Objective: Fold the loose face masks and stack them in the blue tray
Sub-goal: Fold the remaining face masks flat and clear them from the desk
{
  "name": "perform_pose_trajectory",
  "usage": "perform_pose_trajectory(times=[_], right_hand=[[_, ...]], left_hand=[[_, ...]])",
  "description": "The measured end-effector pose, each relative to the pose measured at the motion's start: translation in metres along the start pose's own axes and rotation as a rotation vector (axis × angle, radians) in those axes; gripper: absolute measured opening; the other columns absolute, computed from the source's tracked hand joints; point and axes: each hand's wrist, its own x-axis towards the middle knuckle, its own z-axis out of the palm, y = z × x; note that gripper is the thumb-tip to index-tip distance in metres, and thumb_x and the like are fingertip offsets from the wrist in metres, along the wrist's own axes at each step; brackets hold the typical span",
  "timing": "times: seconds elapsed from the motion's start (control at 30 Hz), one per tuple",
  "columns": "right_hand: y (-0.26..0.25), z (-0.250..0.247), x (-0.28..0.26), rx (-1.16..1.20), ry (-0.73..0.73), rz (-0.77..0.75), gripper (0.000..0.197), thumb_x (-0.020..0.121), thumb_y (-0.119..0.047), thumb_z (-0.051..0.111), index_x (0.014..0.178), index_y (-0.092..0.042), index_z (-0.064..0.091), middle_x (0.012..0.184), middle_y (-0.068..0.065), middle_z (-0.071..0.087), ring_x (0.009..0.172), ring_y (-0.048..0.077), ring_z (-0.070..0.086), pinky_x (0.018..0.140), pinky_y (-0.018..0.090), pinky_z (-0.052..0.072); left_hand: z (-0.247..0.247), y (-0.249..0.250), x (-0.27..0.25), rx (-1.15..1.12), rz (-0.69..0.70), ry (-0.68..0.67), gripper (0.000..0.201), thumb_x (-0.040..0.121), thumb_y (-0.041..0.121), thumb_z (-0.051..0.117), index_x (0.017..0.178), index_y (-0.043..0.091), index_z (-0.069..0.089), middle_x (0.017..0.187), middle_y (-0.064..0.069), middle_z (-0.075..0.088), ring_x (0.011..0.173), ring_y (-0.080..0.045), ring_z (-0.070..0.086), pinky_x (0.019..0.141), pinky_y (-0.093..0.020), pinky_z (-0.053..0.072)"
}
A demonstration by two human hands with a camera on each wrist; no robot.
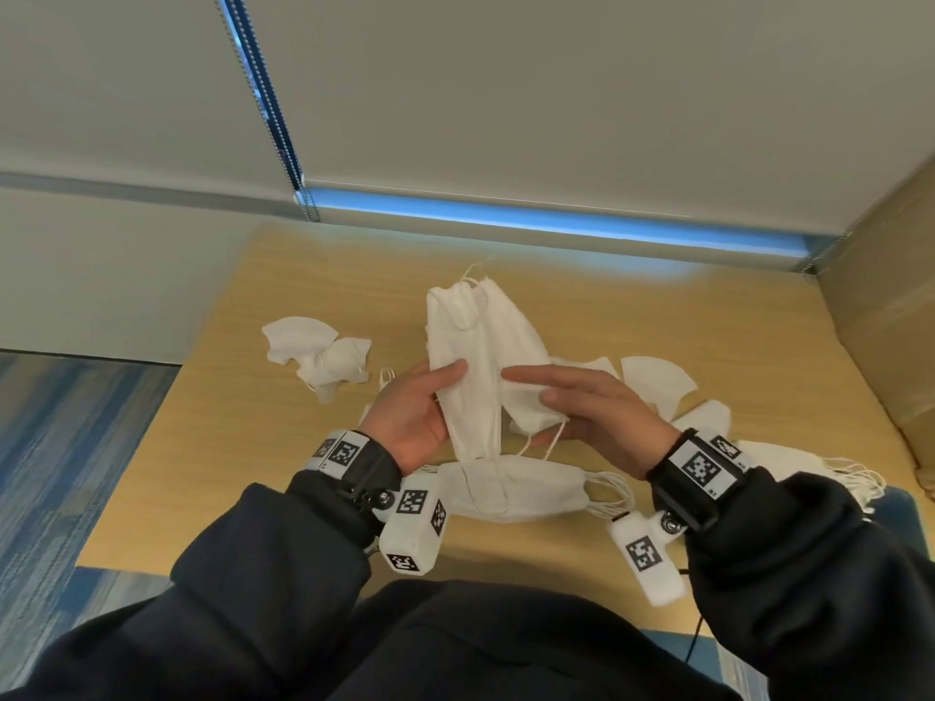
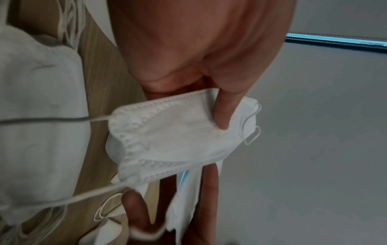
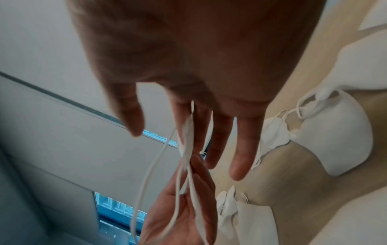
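Held mask: white, lifted above the counter, between both hands.
Left hand: grasps the held mask's left edge, thumb in front, fingers behind.
Right hand: released, with straight fingers laid against the held mask and the thumb apart.
Flat masks: on the counter, directly beneath the held mask.
Crumpled mask: left of the held mask.
Loose masks: right of the held mask.

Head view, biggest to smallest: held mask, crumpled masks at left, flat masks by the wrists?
1. held mask, though it is lifted nearer the camera
2. flat masks
3. crumpled masks
The last two look close.
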Motion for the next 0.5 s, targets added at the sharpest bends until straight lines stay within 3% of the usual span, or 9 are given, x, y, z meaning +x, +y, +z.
perform_pose_trajectory(times=[0.03, 0.1, 0.17, 0.27, 0.37, 0.43, 0.5], right_hand=[[0.001, 0.001, 0.002, 0.024, 0.102, -0.004, 0.031, 0.095, -0.019, 0.067, 0.125, -0.015, 0.073, 0.133, 0.017, 0.065, 0.109, 0.037, 0.069, 0.081, 0.045, 0.062], [0.006, 0.001, 0.006, 0.023, 0.289, -0.042, 0.022, 0.095, -0.008, 0.067, 0.114, -0.011, 0.077, 0.125, 0.021, 0.068, 0.089, 0.031, 0.072, 0.074, 0.046, 0.064], [0.01, 0.0, 0.01, 0.04, 0.369, -0.064, 0.029, 0.091, 0.004, 0.067, 0.115, -0.011, 0.076, 0.121, 0.02, 0.069, 0.082, 0.027, 0.071, 0.072, 0.048, 0.064], [0.012, 0.003, 0.01, 0.111, 0.401, -0.052, 0.058, 0.085, 0.013, 0.069, 0.131, -0.021, 0.063, 0.108, 0.018, 0.073, 0.083, 0.033, 0.072, 0.07, 0.051, 0.063], [0.017, 0.006, 0.014, 0.154, 0.487, -0.014, 0.08, 0.078, 0.014, 0.075, 0.14, -0.028, 0.047, 0.11, 0.017, 0.074, 0.096, 0.035, 0.074, 0.074, 0.054, 0.062], [0.018, 0.01, 0.017, 0.241, 0.493, 0.024, 0.076, 0.078, 0.011, 0.076, 0.14, -0.024, 0.048, 0.117, 0.016, 0.073, 0.102, 0.036, 0.073, 0.076, 0.052, 0.061], [0.018, 0.015, 0.02, 0.29, 0.47, 0.052, 0.053, 0.084, 0.004, 0.074, 0.132, -0.014, 0.06, 0.12, 0.016, 0.073, 0.104, 0.037, 0.072, 0.081, 0.051, 0.06]], left_hand=[[0.001, 0.0, -0.001, 0.01, 0.003, 0.015, 0.039, 0.098, 0.01, 0.062, 0.137, 0.004, 0.058, 0.131, -0.017, 0.068, 0.12, -0.033, 0.066, 0.097, -0.048, 0.057], [0.001, 0.0, -0.004, -0.005, 0.004, 0.049, 0.037, 0.098, 0.009, 0.062, 0.135, 0.004, 0.06, 0.129, -0.017, 0.069, 0.115, -0.031, 0.069, 0.088, -0.044, 0.061], [-0.001, 0.001, -0.004, -0.054, 0.007, 0.081, 0.038, 0.098, 0.007, 0.062, 0.135, 0.004, 0.059, 0.13, -0.016, 0.068, 0.118, -0.031, 0.068, 0.085, -0.044, 0.062], [-0.003, 0.004, -0.007, -0.088, 0.037, 0.097, 0.037, 0.097, 0.006, 0.062, 0.134, 0.006, 0.06, 0.131, -0.015, 0.068, 0.118, -0.032, 0.067, 0.087, -0.047, 0.061], [0.005, 0.007, -0.013, -0.038, 0.077, 0.079, 0.033, 0.093, 0.008, 0.068, 0.126, 0.008, 0.065, 0.121, -0.013, 0.073, 0.103, -0.028, 0.073, 0.082, -0.044, 0.063], [0.013, 0.006, -0.015, 0.0, 0.105, 0.079, 0.029, 0.09, 0.008, 0.071, 0.119, 0.009, 0.068, 0.115, -0.011, 0.076, 0.096, -0.026, 0.075, 0.077, -0.041, 0.063], [0.017, 0.004, -0.016, 0.049, 0.132, 0.1, 0.024, 0.089, 0.008, 0.073, 0.113, 0.009, 0.07, 0.114, -0.01, 0.076, 0.097, -0.026, 0.074, 0.079, -0.041, 0.062]])
